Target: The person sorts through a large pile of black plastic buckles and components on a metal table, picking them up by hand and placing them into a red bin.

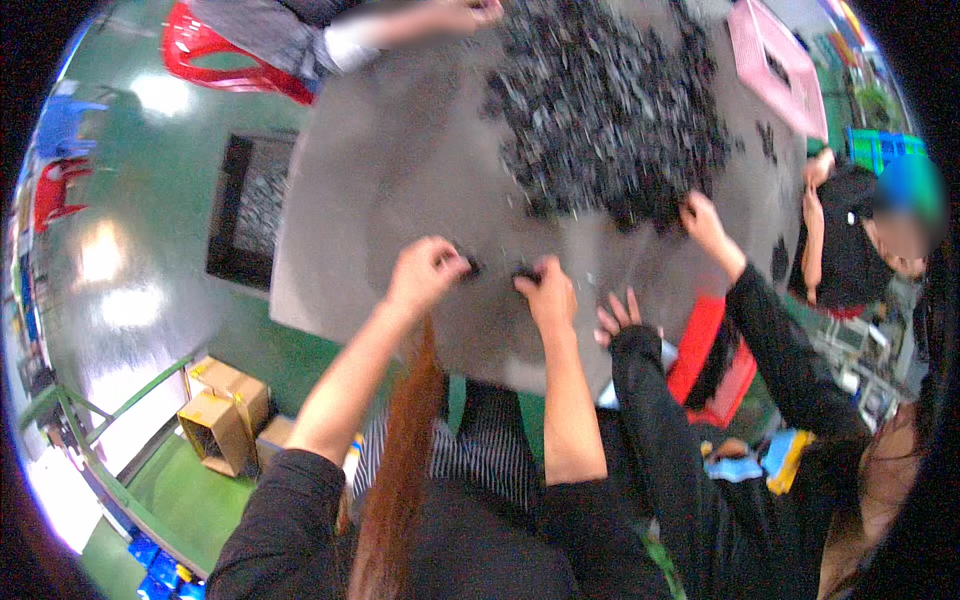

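Observation:
My left hand [425, 275] is closed in a pinch on a small black piece [470, 266] just above the grey tabletop [370, 190]. A short way to its right, my right hand [552, 298] pinches another small black piece [524, 270] between thumb and fingers. The two pieces are apart, and too small and blurred for me to tell their exact kind. Beyond my hands, a large heap of small black parts [620, 110] covers the far middle of the table.
A co-worker's hand [705, 222] reaches the heap's near edge, right of mine. Another person's arm [420, 22] extends over the far left. A pink basket [812, 110] stands far right; a red basket [700, 335] sits near right. Left stands a black crate [228, 215] of parts.

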A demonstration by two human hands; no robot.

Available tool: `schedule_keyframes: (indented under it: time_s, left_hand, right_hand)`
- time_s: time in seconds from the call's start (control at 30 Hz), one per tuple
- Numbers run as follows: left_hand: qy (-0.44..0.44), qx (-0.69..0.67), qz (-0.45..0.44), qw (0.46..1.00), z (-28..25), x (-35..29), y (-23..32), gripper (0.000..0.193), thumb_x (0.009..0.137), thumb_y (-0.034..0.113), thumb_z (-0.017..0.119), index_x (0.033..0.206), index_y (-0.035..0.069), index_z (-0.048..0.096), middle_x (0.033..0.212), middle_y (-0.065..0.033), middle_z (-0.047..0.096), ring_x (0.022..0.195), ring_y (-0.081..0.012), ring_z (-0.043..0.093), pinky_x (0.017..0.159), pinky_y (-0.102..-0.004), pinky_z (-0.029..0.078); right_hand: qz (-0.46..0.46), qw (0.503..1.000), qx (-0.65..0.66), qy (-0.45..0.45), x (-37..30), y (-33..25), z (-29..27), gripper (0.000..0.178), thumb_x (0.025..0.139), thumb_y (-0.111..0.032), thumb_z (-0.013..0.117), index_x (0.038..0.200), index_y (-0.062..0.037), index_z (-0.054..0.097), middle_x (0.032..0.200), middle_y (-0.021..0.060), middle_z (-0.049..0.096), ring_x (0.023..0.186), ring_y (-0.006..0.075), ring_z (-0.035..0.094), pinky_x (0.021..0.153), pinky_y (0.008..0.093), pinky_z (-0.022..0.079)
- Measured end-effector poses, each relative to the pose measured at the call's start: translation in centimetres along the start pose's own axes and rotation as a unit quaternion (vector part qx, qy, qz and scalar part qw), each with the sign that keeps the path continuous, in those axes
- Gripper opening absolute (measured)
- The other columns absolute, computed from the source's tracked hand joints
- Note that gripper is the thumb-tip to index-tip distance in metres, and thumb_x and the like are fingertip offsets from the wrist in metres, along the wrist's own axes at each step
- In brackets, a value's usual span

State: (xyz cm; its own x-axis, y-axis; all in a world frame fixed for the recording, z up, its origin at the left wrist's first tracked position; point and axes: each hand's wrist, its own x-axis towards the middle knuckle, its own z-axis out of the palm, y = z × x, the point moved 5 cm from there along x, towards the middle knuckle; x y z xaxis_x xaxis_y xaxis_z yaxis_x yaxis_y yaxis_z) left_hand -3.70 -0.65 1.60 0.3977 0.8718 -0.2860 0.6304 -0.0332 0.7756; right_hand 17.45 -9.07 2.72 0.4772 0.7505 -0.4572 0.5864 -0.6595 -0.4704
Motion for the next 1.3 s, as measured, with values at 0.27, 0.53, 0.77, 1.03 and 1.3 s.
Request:
schedule_keyframes:
  time_s: [0.27, 0.53, 0.77, 1.03, 1.3]
  left_hand:
    - [-0.1, 0.016, 0.002, 0.995, 1.5, 0.1, 3.0, 0.024, 0.078, 0.02, 0.068, 0.092, 0.008, 0.053, 0.092, -0.0063, 0.056, 0.082, -0.0246, 0.06, 0.066, -0.037, 0.051]
    - [-0.29, -0.652, -0.122, 0.69, -0.9, -1.8, 4.2, 0.029, 0.087, 0.012, 0.057, 0.114, 0.011, 0.048, 0.111, -0.0098, 0.057, 0.105, -0.0299, 0.058, 0.082, -0.0455, 0.052]
    - [-0.225, -0.77, -0.173, 0.572, 2.0, 0.5, 9.3, 0.03, 0.092, 0.034, 0.048, 0.107, 0.009, 0.056, 0.101, -0.0085, 0.061, 0.094, -0.0242, 0.06, 0.084, -0.0431, 0.05]
    - [-0.201, -0.749, -0.229, 0.588, 10.9, 1.7, 16.2, 0.031, 0.095, 0.032, 0.043, 0.093, 0.005, 0.058, 0.099, -0.0091, 0.059, 0.094, -0.0211, 0.056, 0.087, -0.0371, 0.045]
    - [-0.404, -0.64, -0.21, 0.619, 24.8, -1.0, 29.2, 0.026, 0.095, 0.023, 0.045, 0.1, 0.001, 0.057, 0.095, -0.0065, 0.057, 0.084, -0.012, 0.053, 0.074, -0.0228, 0.047]
  right_hand:
    - [0.059, 0.984, 0.16, -0.042, -0.3, 3.6, -0.5, 0.028, 0.07, -0.021, 0.076, 0.088, -0.0055, 0.062, 0.084, 0.0063, 0.063, 0.081, 0.0178, 0.06, 0.07, 0.0299, 0.046]
    - [0.002, 0.789, 0.601, -0.132, -5.1, -7.5, -4.5, 0.02, 0.076, 0.0, 0.067, 0.094, -0.0057, 0.061, 0.08, -0.0013, 0.059, 0.07, 0.0086, 0.055, 0.065, 0.0218, 0.045]
    - [-0.31, 0.883, 0.294, 0.193, -5.8, -12.8, -8.8, 0.017, 0.071, 0.004, 0.062, 0.084, -0.0053, 0.059, 0.088, 0.008, 0.058, 0.085, 0.0226, 0.056, 0.078, 0.0306, 0.045]
    - [-0.267, 0.902, 0.142, 0.308, -6.4, -4.8, -10.8, 0.019, 0.064, -0.01, 0.055, 0.083, -0.0087, 0.058, 0.096, 0.0091, 0.054, 0.103, 0.0309, 0.048, 0.096, 0.0423, 0.032]
    - [-0.068, 0.822, 0.242, 0.512, -8.7, 8.3, -19.3, 0.013, 0.072, -0.01, 0.046, 0.081, -0.0046, 0.055, 0.103, 0.0141, 0.052, 0.104, 0.03, 0.046, 0.097, 0.0423, 0.032]
